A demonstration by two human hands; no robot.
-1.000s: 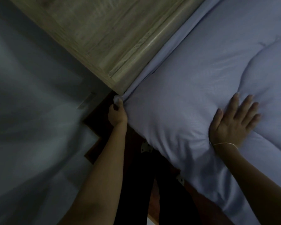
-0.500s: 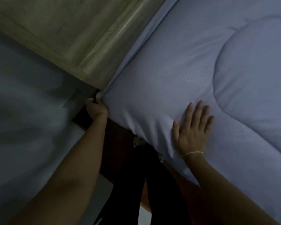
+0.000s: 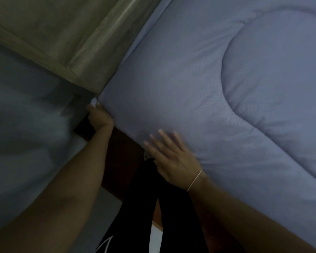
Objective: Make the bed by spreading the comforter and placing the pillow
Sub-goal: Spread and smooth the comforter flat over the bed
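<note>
Pale blue quilted comforter [image 3: 217, 88]: spread over centre and right of frame, curved stitching raised. Corner at centre left is pinched by the left hand [image 3: 98, 115] beside the wooden headboard [image 3: 62, 33]; lower edge is pressed by the flat, straight-fingered right hand [image 3: 171, 157]

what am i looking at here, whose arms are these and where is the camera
There is no machine: a person is making a bed, and the one camera sits on their head, looking down at their own arms. The pale blue quilted cover filling the right side is the comforter. The left hand grips its corner next to the wooden headboard. The right hand, with a thin band on the wrist, lies flat with straight fingers on the comforter's edge. The dark shapes at the bottom are the person's legs. No pillow is in view.
</note>
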